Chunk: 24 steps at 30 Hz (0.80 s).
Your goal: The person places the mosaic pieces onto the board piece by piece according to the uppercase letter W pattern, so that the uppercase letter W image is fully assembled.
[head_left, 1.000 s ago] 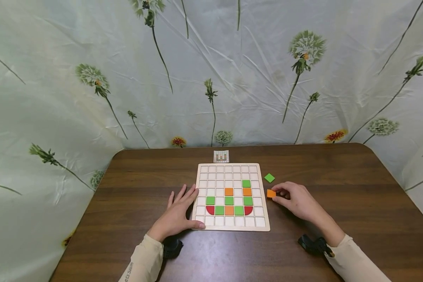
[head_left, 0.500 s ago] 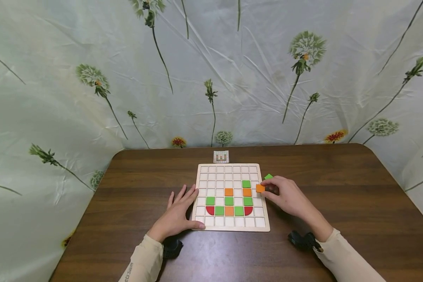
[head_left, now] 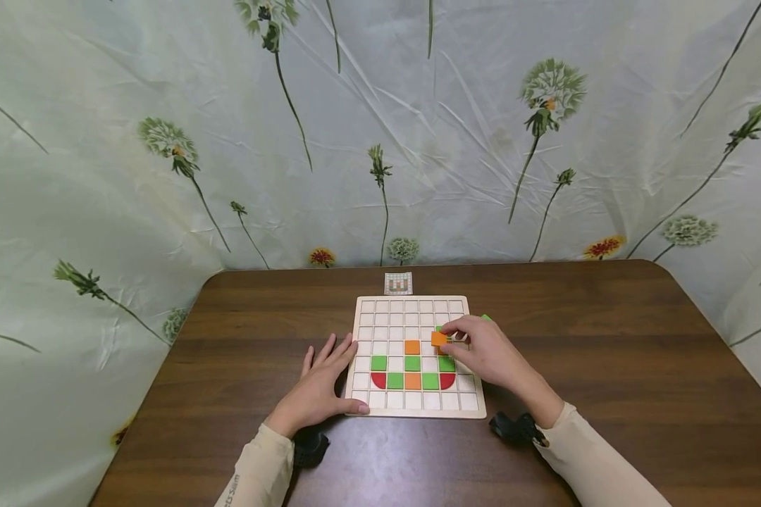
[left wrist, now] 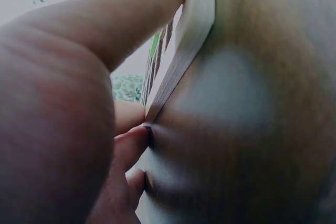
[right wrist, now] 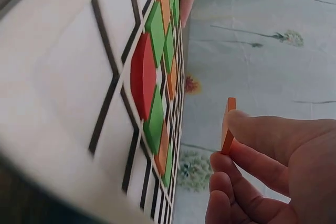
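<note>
My right hand (head_left: 495, 353) pinches an orange square tile (right wrist: 228, 125) between thumb and fingers, raised over the right part of a white grid board (head_left: 368, 317). Beneath it, a green tile and an orange tile on the board are partly covered. My left hand (head_left: 320, 387) lies at the board's left edge, fingers straight, with the thumb on the near left corner. Green, orange and red tiles sit in the board's cells, among them a rounded red tile (right wrist: 143, 77) and an orange tile (head_left: 412, 347) in a middle column.
A small pattern card (head_left: 398, 283) lies behind the board. A loose green tile (head_left: 486, 317) is mostly hidden behind the right hand. The brown wooden table (head_left: 279, 303) meets a flower-printed cloth (head_left: 456, 176) at its far edge.
My right hand has carried the orange tile leftward from beside the board to over its right part. The left hand has stayed in place.
</note>
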Motion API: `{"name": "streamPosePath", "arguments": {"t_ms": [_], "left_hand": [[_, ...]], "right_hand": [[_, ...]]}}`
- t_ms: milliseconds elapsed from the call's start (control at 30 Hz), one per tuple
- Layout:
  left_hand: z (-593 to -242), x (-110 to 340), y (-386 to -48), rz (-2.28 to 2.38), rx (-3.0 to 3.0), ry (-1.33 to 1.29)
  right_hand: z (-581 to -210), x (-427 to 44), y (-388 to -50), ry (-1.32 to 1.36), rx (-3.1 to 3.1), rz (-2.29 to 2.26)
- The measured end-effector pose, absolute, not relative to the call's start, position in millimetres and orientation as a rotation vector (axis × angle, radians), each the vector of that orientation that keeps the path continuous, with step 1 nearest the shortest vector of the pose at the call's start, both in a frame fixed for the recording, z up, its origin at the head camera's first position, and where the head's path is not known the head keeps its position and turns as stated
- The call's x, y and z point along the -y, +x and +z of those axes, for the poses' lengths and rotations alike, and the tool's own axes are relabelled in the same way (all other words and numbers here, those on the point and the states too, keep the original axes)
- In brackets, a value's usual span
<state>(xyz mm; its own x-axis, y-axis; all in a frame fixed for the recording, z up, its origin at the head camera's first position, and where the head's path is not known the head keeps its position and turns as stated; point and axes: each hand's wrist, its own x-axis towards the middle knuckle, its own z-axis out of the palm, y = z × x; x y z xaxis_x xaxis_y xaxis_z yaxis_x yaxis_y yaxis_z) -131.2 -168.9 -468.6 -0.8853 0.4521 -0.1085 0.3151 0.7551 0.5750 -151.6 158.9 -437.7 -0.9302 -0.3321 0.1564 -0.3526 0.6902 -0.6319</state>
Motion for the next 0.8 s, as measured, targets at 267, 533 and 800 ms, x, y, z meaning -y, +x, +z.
{"name": "streamPosePath", "arguments": {"t_ms": [267, 533, 800], "left_hand": [[-469.4, 168.6, -132.0, 0.835, -2.71, 0.609], [-469.3, 168.4, -132.3, 0.832, -2.71, 0.614], [-471.0, 169.1, -132.9, 0.828, -2.71, 0.611]], "right_hand": [[-437.7, -136.5, -155.8, 0.628, 2.844, 1.081], [-440.8, -116.8, -160.2, 0.634, 2.853, 1.159], [-442.2, -98.7, -165.0, 0.645, 2.863, 1.156]]}}
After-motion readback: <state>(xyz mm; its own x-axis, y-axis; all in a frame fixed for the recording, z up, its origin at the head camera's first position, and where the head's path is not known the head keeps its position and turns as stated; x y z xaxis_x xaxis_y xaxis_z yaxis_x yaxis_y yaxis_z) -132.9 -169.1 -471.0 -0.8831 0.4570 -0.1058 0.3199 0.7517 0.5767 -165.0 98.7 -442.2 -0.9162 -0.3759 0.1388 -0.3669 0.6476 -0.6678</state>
